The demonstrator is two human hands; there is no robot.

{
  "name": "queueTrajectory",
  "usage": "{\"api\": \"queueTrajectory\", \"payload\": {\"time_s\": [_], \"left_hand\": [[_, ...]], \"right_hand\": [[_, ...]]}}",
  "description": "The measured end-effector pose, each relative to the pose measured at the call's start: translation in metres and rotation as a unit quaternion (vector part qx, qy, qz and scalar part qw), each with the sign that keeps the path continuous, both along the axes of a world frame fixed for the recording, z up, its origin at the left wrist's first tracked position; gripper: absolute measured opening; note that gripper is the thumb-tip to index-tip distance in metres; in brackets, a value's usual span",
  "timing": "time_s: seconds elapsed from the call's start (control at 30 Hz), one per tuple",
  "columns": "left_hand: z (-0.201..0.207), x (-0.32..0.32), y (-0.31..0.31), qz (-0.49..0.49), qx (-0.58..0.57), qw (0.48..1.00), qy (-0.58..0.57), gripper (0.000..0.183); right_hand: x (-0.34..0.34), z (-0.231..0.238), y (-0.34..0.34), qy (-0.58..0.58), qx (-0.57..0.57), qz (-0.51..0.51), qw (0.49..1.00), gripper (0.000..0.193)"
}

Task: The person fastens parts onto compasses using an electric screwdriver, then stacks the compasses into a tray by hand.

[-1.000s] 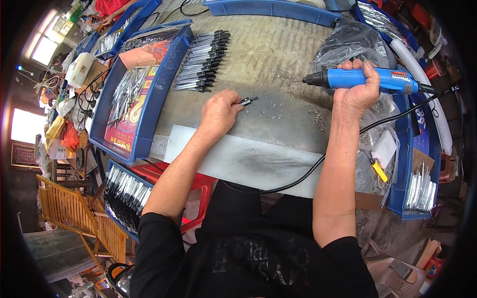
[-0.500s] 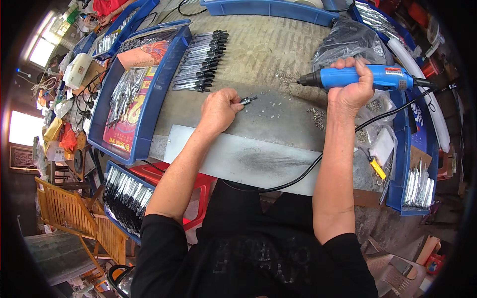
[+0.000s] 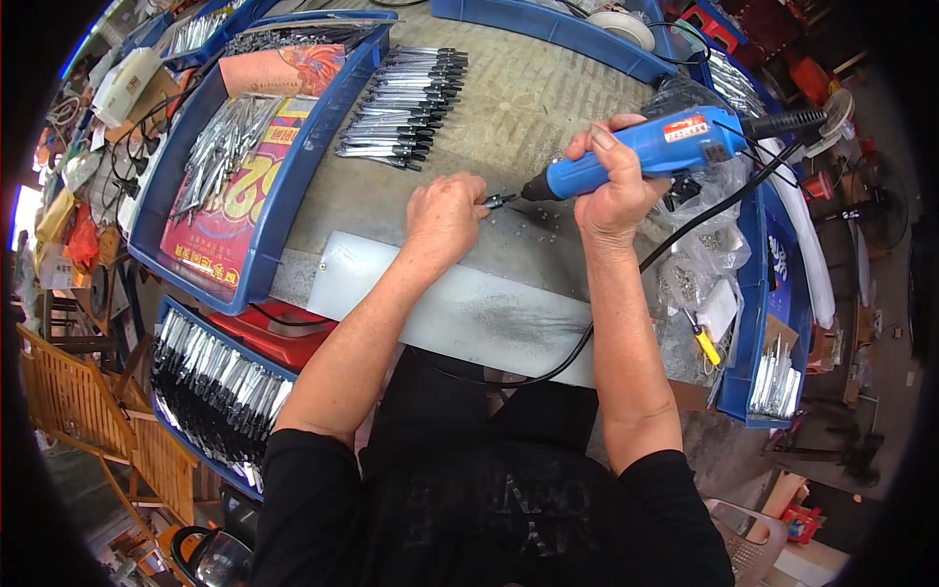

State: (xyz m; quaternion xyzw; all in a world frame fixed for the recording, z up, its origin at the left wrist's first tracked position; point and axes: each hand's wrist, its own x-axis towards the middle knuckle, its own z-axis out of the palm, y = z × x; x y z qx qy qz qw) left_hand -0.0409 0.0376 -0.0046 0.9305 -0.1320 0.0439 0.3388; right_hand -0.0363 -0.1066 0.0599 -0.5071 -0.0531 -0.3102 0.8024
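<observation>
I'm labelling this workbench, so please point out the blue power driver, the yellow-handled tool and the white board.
Blue power driver (image 3: 655, 147): head view, on its casing.
Yellow-handled tool (image 3: 706, 346): head view, on its handle.
White board (image 3: 455, 309): head view, on its flat face.

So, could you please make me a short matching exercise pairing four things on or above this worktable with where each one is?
1. Blue cylindrical power tool
2. Row of slim silver-and-black rods
3. Long whitish rectangular panel
4. Small yellow-handled tool

A. Along the table's near edge
B. By a clear plastic bag
C. In the right hand
D. Beside the left blue plastic tray

Pairs: 1-C, 2-D, 3-A, 4-B
</observation>
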Motion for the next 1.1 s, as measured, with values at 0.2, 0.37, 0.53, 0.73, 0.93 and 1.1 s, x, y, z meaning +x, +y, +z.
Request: {"api": "queueTrajectory", "payload": {"time_s": [0.2,0.37,0.53,0.73,0.93,1.1], "left_hand": [[-0.004,0.002,0.000,-0.014,-0.003,1.000,-0.024,0.011],[-0.007,0.002,0.000,-0.014,0.001,1.000,-0.019,0.009],[-0.008,0.002,0.001,-0.013,-0.011,0.999,-0.042,0.012],[-0.008,0.002,0.001,-0.014,-0.011,0.999,-0.043,0.012],[-0.009,0.002,0.000,-0.015,-0.008,0.999,-0.035,0.011],[-0.006,0.000,-0.001,-0.015,-0.001,1.000,-0.021,0.009]], "right_hand": [[0.004,0.000,0.018,0.013,-0.044,0.024,0.999,0.025],[0.006,-0.005,0.020,0.014,-0.054,0.051,0.997,0.025],[0.005,-0.005,0.020,0.025,-0.060,0.042,0.997,0.025],[0.006,-0.005,0.020,0.021,-0.047,0.043,0.998,0.023],[0.007,-0.003,0.025,0.028,-0.088,0.082,0.992,0.024],[0.015,-0.012,0.029,0.024,-0.196,0.034,0.980,0.019]]}}
